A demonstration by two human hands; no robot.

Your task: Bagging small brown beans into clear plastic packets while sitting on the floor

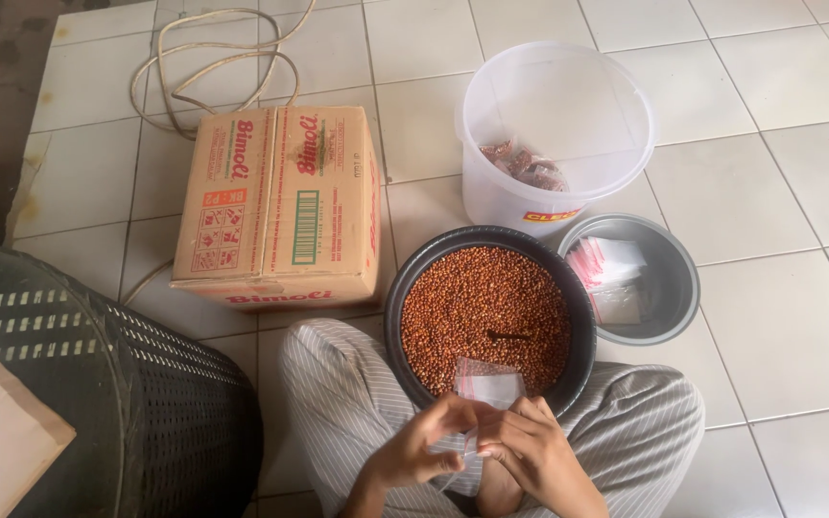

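Pinching a small clear plastic bag (pixel 487 386) at lower centre of the frame, left hand (pixel 421 443) and right hand (pixel 530 451) both grip it – fumbled, it could drop into the black bowl of red-brown beans (pixel 485 309) just above.

Cardboard box (pixel 278 205) sat on tiled floor (pixel 779 173), white cable (pixel 213 67) coiled behind it; dark mesh basket (pixel 136 384) at left w/ white bucket (pixel 556 134) opp.

Both hands (pixel 477 443) together, fingers pinched
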